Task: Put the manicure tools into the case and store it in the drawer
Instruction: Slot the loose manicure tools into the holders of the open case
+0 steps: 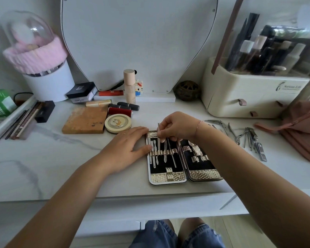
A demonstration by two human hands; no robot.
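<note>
On desk (61, 158), one open case (168, 176): left hand (127, 145) flat at edge, right hand (175, 126) pinching one tool (158, 127).

Bare tabletop (43, 167) lies left of case (168, 178); loose tools (249, 138) crowd right.

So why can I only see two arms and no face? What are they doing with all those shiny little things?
The camera sits on the person's head and looks down, so you see only their arms and knees. There is just this one picture. The left hand lies flat against the edge of the open case on the table. The right hand pinches a thin metal tool over the case's loops, where several tools already sit. More loose tools wait to the right. Behind lies makeup.
</note>
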